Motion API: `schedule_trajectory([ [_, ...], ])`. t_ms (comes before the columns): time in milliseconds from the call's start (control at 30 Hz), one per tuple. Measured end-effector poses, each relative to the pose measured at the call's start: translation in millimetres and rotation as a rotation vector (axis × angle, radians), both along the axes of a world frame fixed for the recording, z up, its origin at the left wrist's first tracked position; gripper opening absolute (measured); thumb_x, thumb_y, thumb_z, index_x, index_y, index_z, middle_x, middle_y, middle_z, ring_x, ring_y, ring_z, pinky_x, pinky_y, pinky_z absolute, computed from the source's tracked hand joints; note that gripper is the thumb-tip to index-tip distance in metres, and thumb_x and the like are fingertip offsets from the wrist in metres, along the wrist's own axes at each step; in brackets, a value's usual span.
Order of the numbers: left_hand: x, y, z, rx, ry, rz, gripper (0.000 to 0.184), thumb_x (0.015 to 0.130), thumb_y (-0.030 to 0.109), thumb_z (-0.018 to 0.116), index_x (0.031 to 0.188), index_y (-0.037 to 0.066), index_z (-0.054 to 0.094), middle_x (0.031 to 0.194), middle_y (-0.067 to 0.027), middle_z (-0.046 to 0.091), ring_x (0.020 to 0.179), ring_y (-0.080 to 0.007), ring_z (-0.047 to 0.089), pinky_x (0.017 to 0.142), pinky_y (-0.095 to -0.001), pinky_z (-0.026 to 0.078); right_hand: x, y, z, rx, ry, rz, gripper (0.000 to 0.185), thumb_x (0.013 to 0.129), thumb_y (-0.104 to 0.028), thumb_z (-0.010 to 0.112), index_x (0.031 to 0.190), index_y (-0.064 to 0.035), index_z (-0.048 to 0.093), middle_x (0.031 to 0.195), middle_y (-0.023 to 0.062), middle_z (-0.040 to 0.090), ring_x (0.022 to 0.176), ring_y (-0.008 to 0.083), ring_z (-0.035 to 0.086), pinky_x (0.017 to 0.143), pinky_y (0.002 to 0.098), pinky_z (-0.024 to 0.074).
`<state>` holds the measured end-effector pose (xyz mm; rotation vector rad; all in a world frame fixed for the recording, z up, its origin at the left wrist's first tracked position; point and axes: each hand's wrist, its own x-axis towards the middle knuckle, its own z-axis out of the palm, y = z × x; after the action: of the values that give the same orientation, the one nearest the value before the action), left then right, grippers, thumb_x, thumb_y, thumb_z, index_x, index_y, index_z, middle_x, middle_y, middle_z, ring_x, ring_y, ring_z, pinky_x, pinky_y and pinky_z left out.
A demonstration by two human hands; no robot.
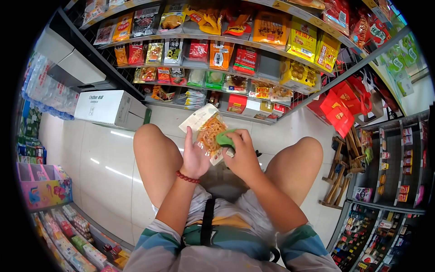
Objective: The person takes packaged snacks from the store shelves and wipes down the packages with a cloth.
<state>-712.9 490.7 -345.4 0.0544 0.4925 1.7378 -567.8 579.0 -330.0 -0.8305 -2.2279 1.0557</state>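
Observation:
A clear snack packet (pixel 210 131) with a pale top band and orange-brown contents is tilted above my lap. My left hand (pixel 195 158), with a red bead bracelet at the wrist, supports the packet's left side, its thumb pointing up along the edge. Bunched in my right hand (pixel 241 152) is a green cloth (pixel 225 138), pressed against the packet's right side. The fingers of my right hand are bent round the cloth. What lies beneath the cloth is hidden.
Shelves of packaged snacks (pixel 199 38) curve across the front. A white carton (pixel 102 108) and bottled water (pixel 52 90) are at the left. Red bags (pixel 337 111) and folded wooden stools (pixel 340 174) are at the right. More stocked shelves flank both sides.

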Motion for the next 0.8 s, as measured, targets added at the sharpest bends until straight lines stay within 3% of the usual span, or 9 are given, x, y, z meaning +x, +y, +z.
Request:
schedule_trajectory([
  [100, 6, 2, 0, -0.017, 0.022, -0.003, 0.077, 0.106, 0.061, 0.031, 0.158, 0.003, 0.032, 0.154, -0.0167, 0.047, 0.141, -0.0288, 0.047, 0.117, -0.0458, 0.039, -1, 1, 0, 0.048, 0.031, -0.101, 0.048, 0.079, -0.002, 0.075, 0.123, -0.0006, 0.057, 0.117, 0.0197, 0.052, 0.109, 0.0409, 0.057, 0.093, 0.0449, 0.0494],
  [200, 11, -1, 3, -0.07, 0.299, -0.051, 0.067, 0.109, 0.048, 0.041, 0.156, 0.002, 0.033, 0.152, -0.0146, 0.048, 0.138, -0.0264, 0.05, 0.115, -0.0425, 0.041, 0, 3, -1, 0.059, 0.05, -0.118, 0.047, 0.081, -0.002, 0.072, 0.124, -0.0004, 0.056, 0.117, 0.0203, 0.052, 0.107, 0.0411, 0.057, 0.092, 0.0447, 0.0493],
  [267, 11, -5, -4, -0.14, 0.344, -0.129, 0.059, 0.105, 0.023, 0.054, 0.156, 0.003, 0.033, 0.143, -0.0113, 0.054, 0.126, -0.0213, 0.057, 0.104, -0.0356, 0.048, 1, 4, 0, 0.048, 0.069, -0.107, 0.046, 0.081, -0.002, 0.072, 0.124, -0.0004, 0.056, 0.117, 0.02, 0.052, 0.108, 0.0405, 0.057, 0.093, 0.0445, 0.0492],
  [300, 9, -10, -12, -0.141, 0.343, -0.13, 0.059, 0.105, 0.023, 0.054, 0.156, 0.003, 0.033, 0.143, -0.0113, 0.054, 0.126, -0.0213, 0.057, 0.104, -0.0356, 0.048, 2, 5, 0, 0.037, 0.087, -0.095, 0.045, 0.081, -0.002, 0.071, 0.124, -0.0003, 0.057, 0.118, 0.0196, 0.052, 0.108, 0.0399, 0.058, 0.094, 0.0442, 0.049],
  [367, 6, -18, -26, -0.215, 0.487, -0.284, 0.065, 0.095, 0.0, 0.06, 0.154, 0.007, 0.035, 0.137, -0.0072, 0.056, 0.122, -0.0171, 0.058, 0.1, -0.0293, 0.047, 3, 5, -1, -0.023, 0.1, -0.065, 0.044, 0.081, -0.002, 0.071, 0.123, -0.0007, 0.057, 0.118, 0.0194, 0.053, 0.109, 0.0394, 0.058, 0.095, 0.0438, 0.0488],
  [467, 10, -16, -31, -0.276, 0.636, -0.312, 0.07, 0.091, -0.009, 0.056, 0.155, 0.007, 0.033, 0.137, -0.0065, 0.055, 0.125, -0.0166, 0.056, 0.101, -0.0286, 0.047, 5, 4, 0, -0.112, 0.129, 0.001, 0.042, 0.081, -0.003, 0.07, 0.122, -0.0015, 0.06, 0.118, 0.0184, 0.053, 0.111, 0.0379, 0.057, 0.097, 0.0429, 0.0484],
  [600, 20, -9, -18, -0.227, 0.768, -0.231, 0.062, 0.094, -0.006, 0.055, 0.152, 0.006, 0.038, 0.138, -0.0074, 0.056, 0.128, -0.0172, 0.054, 0.105, -0.0306, 0.046, 6, 2, 9, -0.071, 0.104, 0.17, 0.04, 0.081, -0.004, 0.071, 0.12, -0.003, 0.063, 0.119, 0.0159, 0.053, 0.113, 0.0366, 0.057, 0.097, 0.0424, 0.0485],
  [667, 18, -9, -26, -0.166, 0.991, -0.274, 0.054, 0.094, -0.005, 0.056, 0.147, 0.005, 0.046, 0.138, -0.0085, 0.057, 0.129, -0.0186, 0.054, 0.108, -0.0328, 0.045, 5, 0, 11, -0.031, 0.105, 0.202, 0.041, 0.08, -0.003, 0.072, 0.12, -0.0039, 0.064, 0.119, 0.0149, 0.053, 0.113, 0.0361, 0.056, 0.097, 0.0425, 0.0484],
  [800, 16, -10, -18, -0.128, 1.096, -0.392, 0.05, 0.092, -0.005, 0.058, 0.141, 0.004, 0.052, 0.139, -0.0098, 0.058, 0.129, -0.0196, 0.056, 0.108, -0.0348, 0.046, 4, -3, 20, 0.02, 0.106, 0.292, 0.043, 0.079, -0.002, 0.074, 0.121, -0.0088, 0.067, 0.12, 0.0127, 0.053, 0.113, 0.033, 0.057, 0.099, 0.04, 0.0488],
])
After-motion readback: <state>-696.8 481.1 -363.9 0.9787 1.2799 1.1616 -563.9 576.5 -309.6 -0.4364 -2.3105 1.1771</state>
